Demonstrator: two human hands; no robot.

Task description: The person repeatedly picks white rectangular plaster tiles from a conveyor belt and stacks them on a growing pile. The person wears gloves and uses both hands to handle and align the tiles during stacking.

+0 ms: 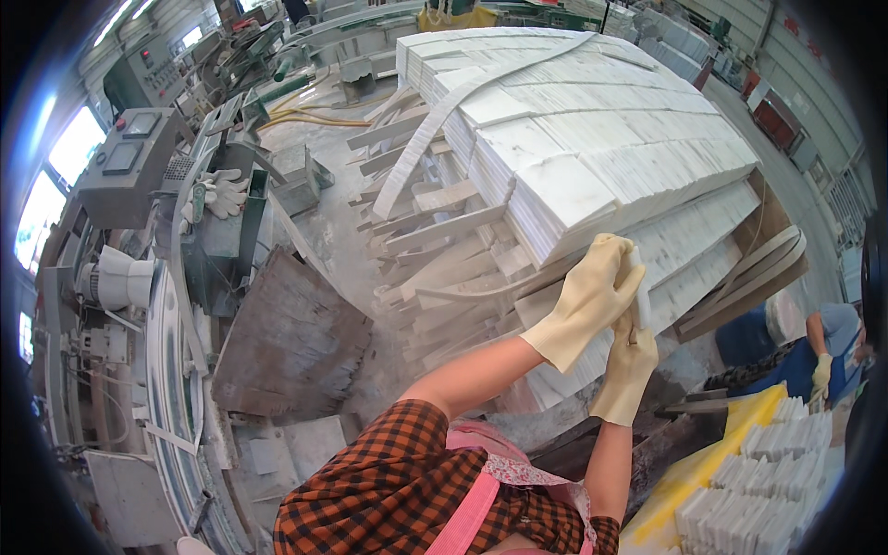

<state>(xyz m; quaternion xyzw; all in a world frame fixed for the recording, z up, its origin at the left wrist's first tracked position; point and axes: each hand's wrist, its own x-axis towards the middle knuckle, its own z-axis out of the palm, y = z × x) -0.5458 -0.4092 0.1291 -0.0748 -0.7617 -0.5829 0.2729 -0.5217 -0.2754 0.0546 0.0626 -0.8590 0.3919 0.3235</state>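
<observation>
Both of my hands wear cream rubber gloves and reach to the near corner of a large stack of white marble tiles [592, 139]. Between them stands a narrow white stone tile [643, 301], seen nearly edge-on. My left hand [592, 291] is closed around its upper part, thumb toward the tile. Lower down and nearer, my right hand [631, 365] grips the tile's bottom end; its fingertips are partly hidden. More white slabs [694, 268] lie lower, beside the stack. A pale flat strap [444, 111] runs over the stack's top and hangs down its left side.
Wooden slats [439, 231] jut out left of the stack. A worn brown board [291, 338] leans by a machine with a control box [129, 166] and white gloves [222, 194] on it. At right, a co-worker [837, 347] stands behind tile rows [758, 472] beside yellow sheeting [675, 518].
</observation>
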